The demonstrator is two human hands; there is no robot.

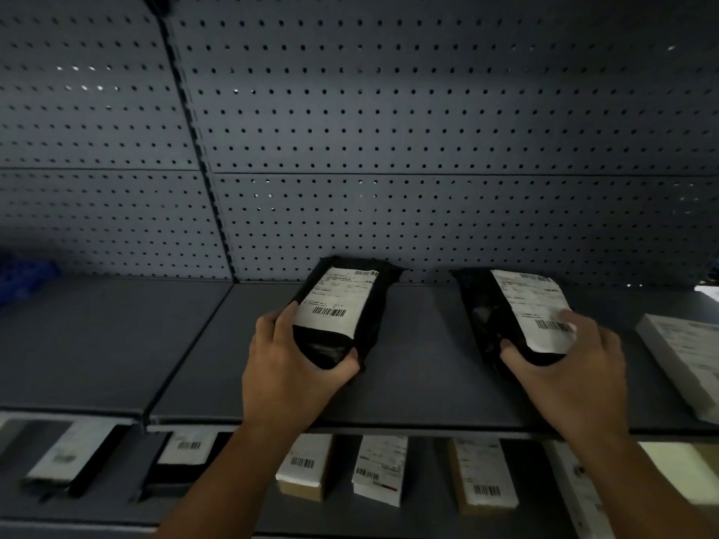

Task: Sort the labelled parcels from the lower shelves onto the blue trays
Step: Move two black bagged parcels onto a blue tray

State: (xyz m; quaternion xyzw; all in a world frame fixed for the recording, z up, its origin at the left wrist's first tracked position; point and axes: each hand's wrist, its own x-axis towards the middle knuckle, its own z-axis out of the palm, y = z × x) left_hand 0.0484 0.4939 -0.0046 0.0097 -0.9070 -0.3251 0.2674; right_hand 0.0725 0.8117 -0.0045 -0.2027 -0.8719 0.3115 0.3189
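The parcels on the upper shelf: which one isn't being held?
The white flat box at the far right edge. It lies alone on the shelf, while each hand grips a black bag: left hand, right hand.

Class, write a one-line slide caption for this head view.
Left hand and right hand each hold a black parcel on the shelf.

Ahead of us stands a dark grey pegboard back wall (428,122), its rows of small holes running across the whole view. A slotted upright post (196,149) runs down it at a slant, left of centre, dividing two panels. A thin horizontal seam (467,175) crosses the panels about halfway down. A few holes on the left let light through.
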